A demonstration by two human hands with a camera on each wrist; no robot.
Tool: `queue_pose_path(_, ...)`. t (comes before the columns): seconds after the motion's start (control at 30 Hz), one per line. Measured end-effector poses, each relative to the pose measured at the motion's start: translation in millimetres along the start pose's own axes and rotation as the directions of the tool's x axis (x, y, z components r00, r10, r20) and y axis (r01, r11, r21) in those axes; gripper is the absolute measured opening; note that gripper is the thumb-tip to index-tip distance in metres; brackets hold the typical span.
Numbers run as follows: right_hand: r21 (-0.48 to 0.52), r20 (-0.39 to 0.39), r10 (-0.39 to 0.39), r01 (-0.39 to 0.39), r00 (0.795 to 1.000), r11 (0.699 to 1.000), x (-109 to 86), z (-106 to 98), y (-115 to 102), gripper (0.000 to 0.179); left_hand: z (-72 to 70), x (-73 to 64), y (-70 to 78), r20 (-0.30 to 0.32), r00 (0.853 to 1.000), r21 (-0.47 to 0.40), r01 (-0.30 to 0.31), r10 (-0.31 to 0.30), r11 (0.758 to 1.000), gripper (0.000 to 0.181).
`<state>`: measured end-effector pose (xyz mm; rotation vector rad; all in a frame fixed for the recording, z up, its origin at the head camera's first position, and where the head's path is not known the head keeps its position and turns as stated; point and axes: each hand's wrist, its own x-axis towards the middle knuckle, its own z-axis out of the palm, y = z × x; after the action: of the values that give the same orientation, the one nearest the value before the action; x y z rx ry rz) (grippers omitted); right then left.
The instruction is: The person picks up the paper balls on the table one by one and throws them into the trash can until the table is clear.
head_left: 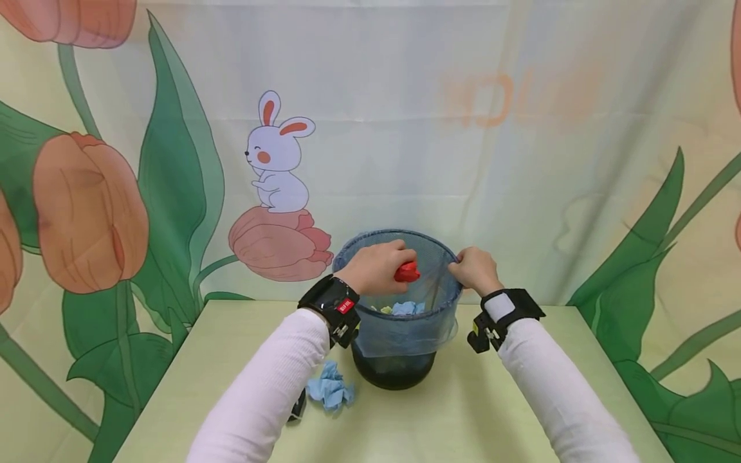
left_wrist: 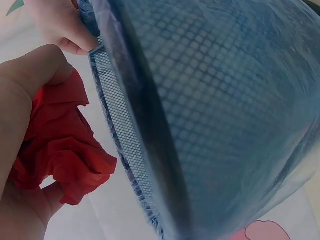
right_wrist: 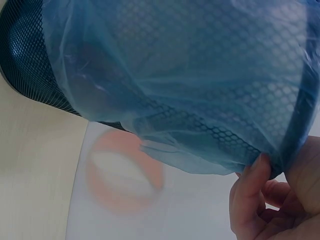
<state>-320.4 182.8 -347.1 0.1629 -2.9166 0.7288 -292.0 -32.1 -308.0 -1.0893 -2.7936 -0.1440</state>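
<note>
A black mesh wastebasket (head_left: pixel 393 373) lined with a blue translucent bag (head_left: pixel 399 337) stands on the table. My left hand (head_left: pixel 379 267) holds a crumpled piece of red paper (left_wrist: pixel 67 145) above the basket's opening, fingers curled round it. At the basket's right side, my right hand (head_left: pixel 476 269) pinches the rim and the bag's edge between thumb and fingers, as the right wrist view shows with the fingertips (right_wrist: pixel 255 170) on the plastic. Crumpled light blue paper (head_left: pixel 408 308) and a bit of yellowish paper (head_left: pixel 386 310) lie inside the basket.
Another crumpled blue paper (head_left: pixel 331 387) lies on the pale table (head_left: pixel 463 424), left of the basket. Beside it a small black object (head_left: pixel 297 408) is partly hidden by my left sleeve. A printed curtain (head_left: pixel 393 128) with tulips and a rabbit hangs right behind the table.
</note>
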Motion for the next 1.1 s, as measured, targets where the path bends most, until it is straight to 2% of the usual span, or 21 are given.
queue_pose_path(0.37, 0.002, -0.006, 0.004, -0.004, 1.0, 1.0, -0.1, -0.4, 2.1, 0.04, 5.8, -1.8, -5.2, -0.023, 0.999, -0.054, 0.039, -0.041, 0.998, 0.041)
queue_pose_path(0.6, 0.0, -0.009, -0.003, 0.003, 1.0, 1.0, -0.9, -1.1, 0.9, 0.04, 8.2, -3.8, -8.5, -0.049, 0.998, -0.061, 0.026, -0.029, 0.998, 0.042)
queue_pose_path(0.87, 0.001, -0.01, 0.002, -0.002, 1.0, 1.0, -0.2, 0.0, 0.6, 0.04, 7.6, -7.1, -10.9, -0.016, 0.999, -0.062, 0.048, -0.049, 0.997, 0.046)
queue_pose_path(1.1, 0.006, -0.006, 0.007, -0.007, 1.0, 1.0, -0.1, 0.5, -0.3, 0.039, 11.7, -16.0, -18.8, -0.032, 0.999, -0.051, 0.027, -0.028, 0.998, 0.045)
